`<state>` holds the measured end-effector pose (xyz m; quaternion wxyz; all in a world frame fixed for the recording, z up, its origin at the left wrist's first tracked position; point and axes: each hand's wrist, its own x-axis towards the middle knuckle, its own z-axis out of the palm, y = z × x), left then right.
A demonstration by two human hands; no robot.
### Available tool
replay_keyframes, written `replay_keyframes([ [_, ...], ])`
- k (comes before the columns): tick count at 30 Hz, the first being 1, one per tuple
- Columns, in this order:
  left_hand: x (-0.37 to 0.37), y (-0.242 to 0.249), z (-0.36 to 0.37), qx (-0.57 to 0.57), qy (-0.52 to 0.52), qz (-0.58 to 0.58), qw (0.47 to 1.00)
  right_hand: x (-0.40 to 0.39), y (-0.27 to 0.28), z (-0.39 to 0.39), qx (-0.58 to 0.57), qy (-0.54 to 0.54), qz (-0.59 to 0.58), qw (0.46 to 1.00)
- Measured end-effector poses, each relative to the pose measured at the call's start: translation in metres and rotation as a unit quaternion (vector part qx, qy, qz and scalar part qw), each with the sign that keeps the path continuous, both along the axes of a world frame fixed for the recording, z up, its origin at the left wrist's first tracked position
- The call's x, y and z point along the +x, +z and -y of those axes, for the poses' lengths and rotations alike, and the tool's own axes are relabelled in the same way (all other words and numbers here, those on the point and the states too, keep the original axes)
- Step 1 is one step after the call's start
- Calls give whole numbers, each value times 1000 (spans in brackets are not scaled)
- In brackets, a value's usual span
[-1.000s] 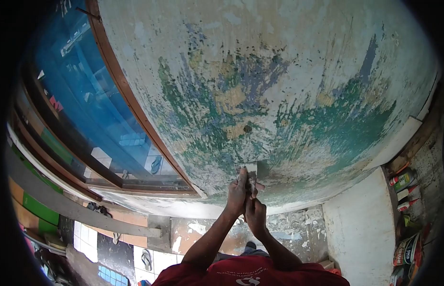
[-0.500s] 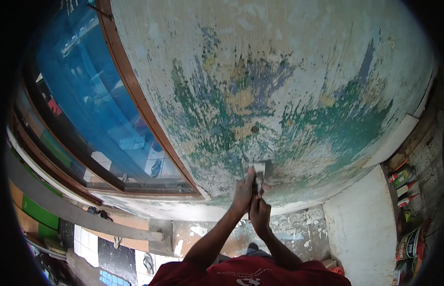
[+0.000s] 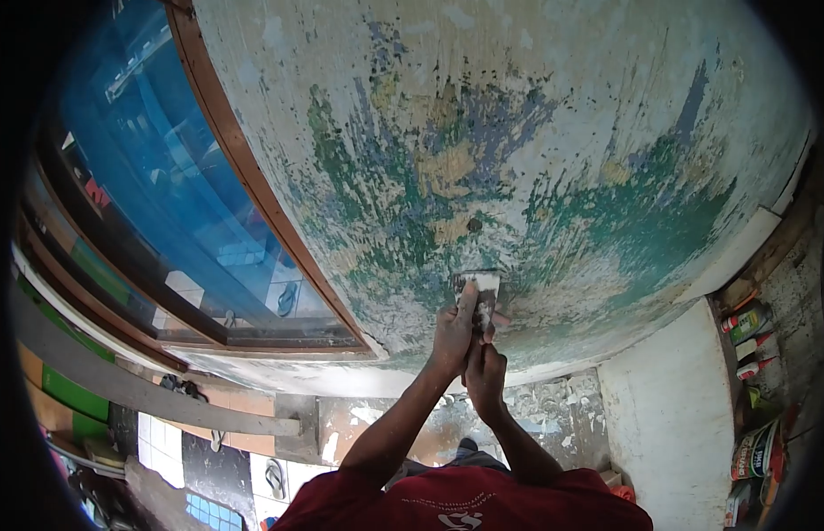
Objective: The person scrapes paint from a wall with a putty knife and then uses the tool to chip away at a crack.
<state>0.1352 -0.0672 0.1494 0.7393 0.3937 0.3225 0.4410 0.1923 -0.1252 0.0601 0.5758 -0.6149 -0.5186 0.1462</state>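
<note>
Scraper: a flat metal scraper with a white-dusted blade [image 3: 488, 301] is held at the peeling green, lilac and cream wall [image 3: 646, 239], its blade pointing away from the wrists.
Left hand: the left hand [image 3: 453, 343] is closed on the scraper, the thumb laid along the blade.
Right hand: the right hand [image 3: 485, 376] is curled just below the left, around the lower part (the handle is mostly covered by fingers).
Wall above the hands: a dark round hole [image 3: 474, 226] is seen beyond the blade.
Left of the hands: the wall is bounded by a brown wooden window frame [image 3: 239, 164], with translucent blue sheeting [image 3: 151, 168] inside it; lower down, a long grey plank [image 3: 164, 395] and a grey flip-flop [image 3: 274, 478] are seen.
Right of the hands: the space is closed off by an upright white panel [image 3: 669, 416]; past it are a dark bottle with a green label [image 3: 750, 322] and a cylindrical printed can [image 3: 754, 453].
Writing: lettering is carried by the can and the red T-shirt [image 3: 465, 500], too small or blurred to be read surely.
</note>
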Motion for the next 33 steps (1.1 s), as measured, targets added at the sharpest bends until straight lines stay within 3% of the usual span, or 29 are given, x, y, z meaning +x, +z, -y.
replay_keyframes([
  [2, -3, -20, 1, -26, -1, -21, 999, -2, -9, 6, 38, -34, 92, 994],
  [3, 0, -22, 7, -39, 12, 18, 999, -5, -12, 13, -53, -2, -21, 998],
  [6, -1, -15, 4, -30, 3, 34, 999, 0, -8, 5, 26, -31, 73, 996],
  [7, 0, -7, 2, -8, 7, 6, 1000, 0, -3, 5, -29, 7, -20, 999],
  [10, 2, -5, 1, 3, 3, 0, 1000, 2, -3, 5, -39, 13, -15, 999],
  [11, 2, -16, 2, -25, 0, 9, 1000, 1, -6, 8, -3, -9, 34, 999],
  [14, 2, -17, 3, -18, 6, 35, 999, 2, -6, 6, -26, 4, 4, 1000],
  [15, 3, -9, 0, -9, 12, 30, 999, 2, 17, 3, 12, -1, 35, 999],
  [18, 0, -7, 0, 9, 15, 10, 1000, 2, 10, 4, -47, 35, -13, 998],
  [19, 0, -7, 4, -25, 18, 11, 999, 0, 5, 6, 20, -23, 98, 995],
  [20, 1, -9, 3, -18, 22, 23, 999, -1, 6, 10, -28, 4, 9, 1000],
  [22, 1, -14, 4, -17, 28, 39, 999, 2, 3, 10, -76, 23, -14, 997],
  [25, -2, -12, 4, -23, 12, 32, 999, 4, 15, 8, -86, 59, -36, 994],
  [28, 0, -10, 4, -22, 28, 31, 999, -1, 9, 9, 14, 8, 39, 999],
  [33, -3, -2, 5, -21, 32, 18, 999, 2, 22, 2, -35, 60, -24, 997],
])
